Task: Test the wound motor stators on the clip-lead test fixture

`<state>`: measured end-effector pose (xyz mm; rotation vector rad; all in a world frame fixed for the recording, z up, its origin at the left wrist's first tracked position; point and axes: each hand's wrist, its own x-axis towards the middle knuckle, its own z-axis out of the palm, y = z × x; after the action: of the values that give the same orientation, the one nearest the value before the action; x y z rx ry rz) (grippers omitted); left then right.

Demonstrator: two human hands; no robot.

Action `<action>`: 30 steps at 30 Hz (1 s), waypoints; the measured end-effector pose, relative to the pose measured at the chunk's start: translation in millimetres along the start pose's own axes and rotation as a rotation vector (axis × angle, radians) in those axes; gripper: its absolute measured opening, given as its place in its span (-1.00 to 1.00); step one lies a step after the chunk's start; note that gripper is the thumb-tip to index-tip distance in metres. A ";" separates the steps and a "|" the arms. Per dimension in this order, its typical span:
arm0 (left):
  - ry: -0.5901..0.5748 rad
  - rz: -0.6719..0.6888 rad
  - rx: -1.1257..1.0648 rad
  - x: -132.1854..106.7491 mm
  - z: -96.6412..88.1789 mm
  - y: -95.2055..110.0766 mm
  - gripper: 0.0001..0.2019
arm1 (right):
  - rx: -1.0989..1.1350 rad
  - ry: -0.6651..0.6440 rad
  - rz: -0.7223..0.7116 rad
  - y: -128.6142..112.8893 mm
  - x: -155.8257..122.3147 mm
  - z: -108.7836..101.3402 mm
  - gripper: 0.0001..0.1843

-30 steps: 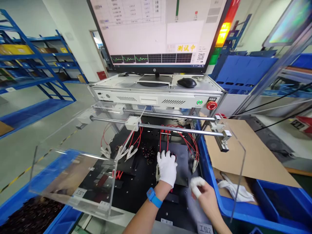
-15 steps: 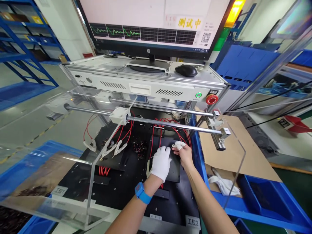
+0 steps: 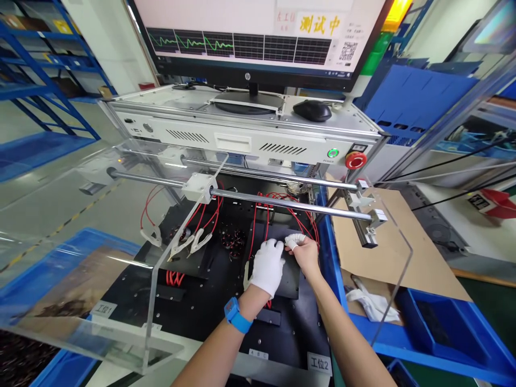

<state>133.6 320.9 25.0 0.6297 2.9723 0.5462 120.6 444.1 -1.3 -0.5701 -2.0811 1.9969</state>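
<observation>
Left hand (image 3: 266, 267) and right hand (image 3: 305, 253) meeting fingertip to fingertip on a test bench's black fixture plate (image 3: 288, 286).

Left hand white-gloved, palm down, fingers curled onto the plate. Right hand bare apart from white cots on its pinched fingertips (image 3: 294, 240), touching the glove's tips. Contents of the pinch hidden, so impossible to tell whether either hand grips anything. Red clip leads (image 3: 266, 223) just beyond both hands, running lengthwise away from the body toward the steel rail (image 3: 282, 203), nearer the right fingertips. Dark wound parts (image 3: 234, 240) apart, to the left.

white cloth glove (image 3: 266, 266), matt black plate (image 3: 291, 279)
</observation>
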 end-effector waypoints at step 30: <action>-0.046 -0.052 -0.103 -0.4 -8.5 -1.3 -0.41 | -1.110 -0.104 -0.571 2.4 -7.7 -10.8 -0.57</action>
<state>132.3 316.9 32.5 0.5468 2.8869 0.6655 132.2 450.8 -2.0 0.0366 -2.8458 0.4772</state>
